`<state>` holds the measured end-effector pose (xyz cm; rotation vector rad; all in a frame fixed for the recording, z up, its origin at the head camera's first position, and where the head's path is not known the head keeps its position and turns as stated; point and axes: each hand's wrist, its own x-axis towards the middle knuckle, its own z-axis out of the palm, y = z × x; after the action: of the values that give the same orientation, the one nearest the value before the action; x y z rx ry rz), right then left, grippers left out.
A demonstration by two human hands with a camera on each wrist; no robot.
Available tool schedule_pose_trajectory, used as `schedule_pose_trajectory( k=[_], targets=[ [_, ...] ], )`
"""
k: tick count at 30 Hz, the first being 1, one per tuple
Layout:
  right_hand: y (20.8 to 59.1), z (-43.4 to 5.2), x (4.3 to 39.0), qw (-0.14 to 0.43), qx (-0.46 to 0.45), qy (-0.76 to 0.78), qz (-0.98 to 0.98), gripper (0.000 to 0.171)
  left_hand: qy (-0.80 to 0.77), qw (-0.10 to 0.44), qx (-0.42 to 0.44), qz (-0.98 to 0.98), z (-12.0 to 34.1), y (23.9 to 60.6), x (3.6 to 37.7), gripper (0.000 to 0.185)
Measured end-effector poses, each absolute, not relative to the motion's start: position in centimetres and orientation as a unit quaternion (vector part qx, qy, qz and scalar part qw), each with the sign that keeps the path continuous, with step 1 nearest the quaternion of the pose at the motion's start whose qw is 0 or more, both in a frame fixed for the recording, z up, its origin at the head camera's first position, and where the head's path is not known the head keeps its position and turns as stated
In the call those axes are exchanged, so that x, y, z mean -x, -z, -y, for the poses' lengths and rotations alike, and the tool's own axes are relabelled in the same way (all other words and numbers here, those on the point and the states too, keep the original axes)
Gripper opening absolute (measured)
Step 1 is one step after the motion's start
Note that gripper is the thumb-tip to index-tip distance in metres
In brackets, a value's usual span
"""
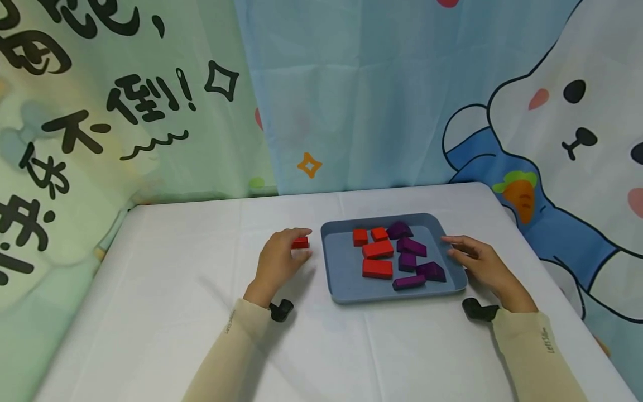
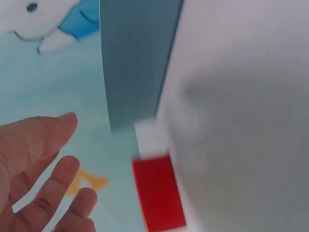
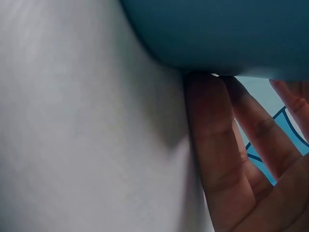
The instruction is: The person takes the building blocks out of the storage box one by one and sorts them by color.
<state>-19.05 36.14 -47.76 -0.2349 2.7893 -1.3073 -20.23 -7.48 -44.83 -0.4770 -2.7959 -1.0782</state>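
A blue-grey tray (image 1: 346,293) lies on the white table, with several red blocks (image 1: 377,269) in its middle and several purple blocks (image 1: 412,246) to their right. Left of the tray, my left hand (image 1: 278,258) is spread around a single red block (image 1: 300,243), which the hand partly hides. The left wrist view shows this red block (image 2: 159,193) apart from the loosely bent fingers (image 2: 43,145). My right hand (image 1: 482,267) touches the tray's right side. In the right wrist view its extended fingers (image 3: 217,140) rest against the tray's outer wall (image 3: 217,38).
A white cloth covers the table (image 1: 166,279). Behind it hangs a printed curtain (image 1: 361,100) with lettering and a cartoon animal. A small black device (image 1: 281,310) sits at the left wrist and another black device (image 1: 479,310) at the right.
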Motion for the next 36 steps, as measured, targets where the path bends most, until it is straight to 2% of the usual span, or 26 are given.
schedule_pose_trajectory(
  k=[8,19,28,36],
  targets=[
    [47.8,-36.3,19.2,0.033,0.074,0.427,-0.901,0.042,0.429,0.01,0.192,0.882,3.9,45.2,17.8,0.044],
    [47.8,-36.4,19.2,0.03,0.079,0.434,-0.897,0.042,0.487,-0.039,0.224,0.843,-1.3,45.7,17.4,0.041],
    [47.7,-36.2,19.1,0.046,0.063,0.43,-0.9,0.043,0.432,-0.055,0.186,0.881,-3.7,47.0,18.2,0.039],
    [47.6,-36.3,18.9,0.049,0.058,0.433,-0.898,0.044,0.388,-0.049,0.195,0.899,-4.4,47.7,18.8,0.034]
  ],
)
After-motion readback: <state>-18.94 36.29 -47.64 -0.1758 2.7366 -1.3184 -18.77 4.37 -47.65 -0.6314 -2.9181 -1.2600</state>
